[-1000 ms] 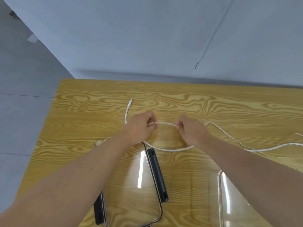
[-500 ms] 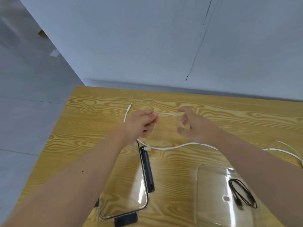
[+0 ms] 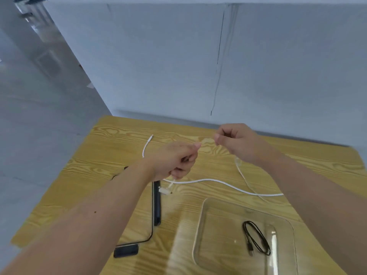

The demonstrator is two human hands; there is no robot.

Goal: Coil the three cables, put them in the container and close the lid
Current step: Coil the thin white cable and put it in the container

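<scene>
- Overhead, both bare forearms reach over a yellow wood-grain tabletop (image 3: 119, 161) set against a pale grey wall (image 3: 158, 56).
- Landmark: clear container (image 3: 204, 225), open, on the tabletop at the near right.
- Left hand (image 3: 174, 159) is raised beyond the container's left corner, fist closed, thumb and forefinger pinching a white cable (image 3: 218, 182).
- Right hand (image 3: 236, 143) is raised beyond the container, farther from the camera than the left, fingers curled shut and pinching the same white cable; a short blurred stretch of it spans the gap between the two hands.
- From the right hand the white cable drops to the tabletop beyond the container's far rim; a long run of it snakes along the tabletop just past that rim and disappears under the right forearm.
- One white connector end (image 3: 163, 191) dangles below the left hand, just left of the container's far-left corner.
- A separate stretch of white cable shows farther off, far left of the container, rising past the left wrist to a tip; whether it belongs to the same cable, cannot tell.
- Black cable (image 3: 256, 238), coiled into a narrow loop, lies inside the container toward its right side.
- Clear lid with black clips (image 3: 156, 203) lies flat just left of the container, mostly hidden under the left forearm.
</scene>
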